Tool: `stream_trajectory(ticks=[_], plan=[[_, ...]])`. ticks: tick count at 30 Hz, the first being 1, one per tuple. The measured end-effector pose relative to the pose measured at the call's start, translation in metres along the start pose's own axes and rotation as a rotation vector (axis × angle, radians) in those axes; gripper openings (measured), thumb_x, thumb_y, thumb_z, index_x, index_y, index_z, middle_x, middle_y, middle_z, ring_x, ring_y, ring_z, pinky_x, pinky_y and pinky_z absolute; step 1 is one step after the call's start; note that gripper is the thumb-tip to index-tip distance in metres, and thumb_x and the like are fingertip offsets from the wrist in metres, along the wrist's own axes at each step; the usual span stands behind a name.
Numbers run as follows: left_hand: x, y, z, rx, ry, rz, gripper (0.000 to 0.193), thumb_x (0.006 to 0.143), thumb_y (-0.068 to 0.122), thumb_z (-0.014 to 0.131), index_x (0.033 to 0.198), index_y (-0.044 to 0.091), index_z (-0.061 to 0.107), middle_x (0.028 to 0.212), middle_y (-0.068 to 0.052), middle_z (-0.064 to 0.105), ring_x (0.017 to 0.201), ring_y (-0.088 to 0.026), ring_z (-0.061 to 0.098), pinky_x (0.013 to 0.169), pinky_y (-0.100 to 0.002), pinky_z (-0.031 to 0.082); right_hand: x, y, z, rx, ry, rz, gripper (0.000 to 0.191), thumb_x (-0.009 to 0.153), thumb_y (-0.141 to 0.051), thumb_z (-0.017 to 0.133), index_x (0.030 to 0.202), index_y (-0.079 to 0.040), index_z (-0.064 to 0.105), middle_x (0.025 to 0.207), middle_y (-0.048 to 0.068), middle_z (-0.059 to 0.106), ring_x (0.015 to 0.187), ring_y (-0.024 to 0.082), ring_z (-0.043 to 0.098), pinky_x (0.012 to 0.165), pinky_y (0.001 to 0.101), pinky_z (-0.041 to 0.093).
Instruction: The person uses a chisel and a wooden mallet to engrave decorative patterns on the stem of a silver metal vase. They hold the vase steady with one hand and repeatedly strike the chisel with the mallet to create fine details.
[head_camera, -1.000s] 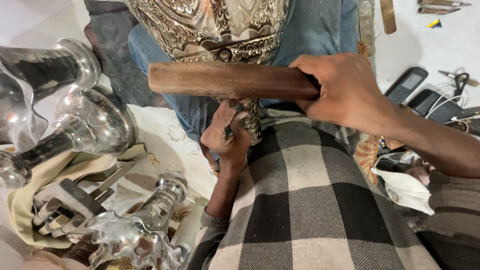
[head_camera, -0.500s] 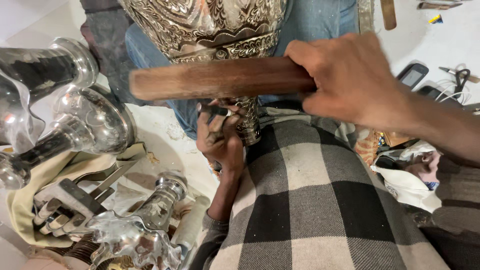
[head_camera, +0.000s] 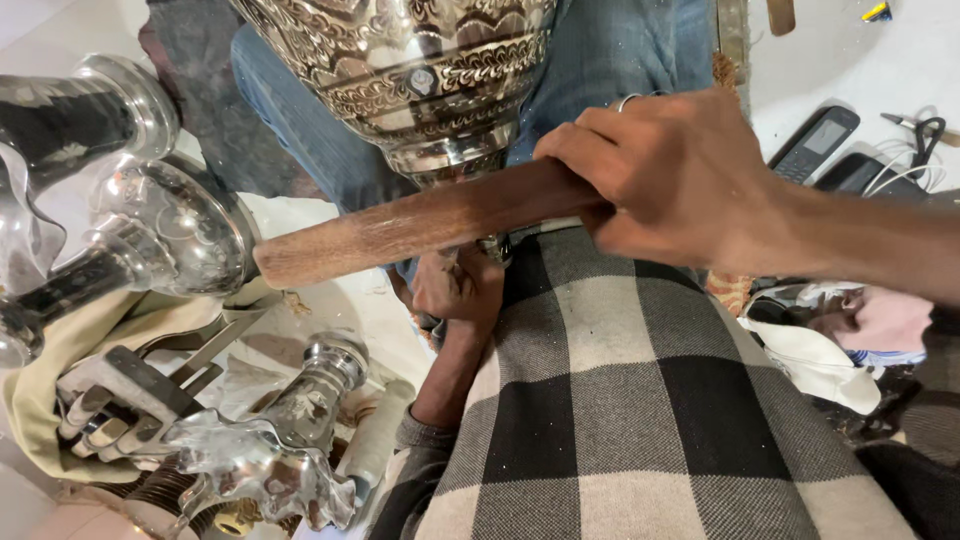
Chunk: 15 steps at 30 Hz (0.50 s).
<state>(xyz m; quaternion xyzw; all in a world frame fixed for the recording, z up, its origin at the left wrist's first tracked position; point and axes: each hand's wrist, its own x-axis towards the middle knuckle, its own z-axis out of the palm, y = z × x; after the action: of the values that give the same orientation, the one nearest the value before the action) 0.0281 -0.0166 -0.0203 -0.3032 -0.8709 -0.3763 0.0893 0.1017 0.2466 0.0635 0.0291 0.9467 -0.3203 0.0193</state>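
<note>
My right hand (head_camera: 670, 180) grips one end of a brown wooden stick (head_camera: 400, 228) that lies across the middle, its free end pointing left and slightly down. Behind it hangs a large engraved silver vessel (head_camera: 410, 60), its narrow neck just above the stick. My left hand (head_camera: 455, 290) is closed below the stick at the base of the vessel's neck, partly hidden, and seems to hold a small dark tool there. A black and beige checked cloth (head_camera: 640, 400) covers my lap.
Shiny silver stems and cups (head_camera: 130, 220) lie at the left on a beige cloth (head_camera: 40, 400), with a smaller silver piece (head_camera: 270, 450) and metal tools (head_camera: 130, 385) below. A person in blue jeans (head_camera: 620, 60) sits behind the vessel. Two phones (head_camera: 815, 145) lie at the right.
The wooden stick has swung down and tilted, its left end lower now. My right hand dropped with it. The view moved closer to the vessel.
</note>
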Motion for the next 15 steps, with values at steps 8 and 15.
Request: stream_trajectory(ticks=[8,15], plan=[[-0.008,-0.014,0.006,0.049,0.022,0.118,0.02,0.095,0.004,0.065,0.077,0.001,0.059,0.067,-0.009,0.056,0.054,-0.028,0.055,0.052,-0.041,0.043,-0.004,-0.006,-0.011,-0.16,0.008,-0.04,0.052,0.069,-0.023,0.083,0.116,-0.006,0.072,0.082,0.006,0.071,0.055,0.018,0.064,0.046,0.0325,0.051],[-0.006,-0.018,0.006,0.075,-0.004,0.122,0.016,0.094,0.008,0.068,0.082,0.0,0.063,0.07,-0.011,0.059,0.057,-0.029,0.057,0.054,-0.042,0.044,-0.002,-0.011,-0.019,0.405,0.1,-0.06,0.027,0.08,-0.008,0.078,0.104,-0.003,0.067,0.073,0.004,0.068,0.048,0.012,0.06,0.04,0.0282,0.046]])
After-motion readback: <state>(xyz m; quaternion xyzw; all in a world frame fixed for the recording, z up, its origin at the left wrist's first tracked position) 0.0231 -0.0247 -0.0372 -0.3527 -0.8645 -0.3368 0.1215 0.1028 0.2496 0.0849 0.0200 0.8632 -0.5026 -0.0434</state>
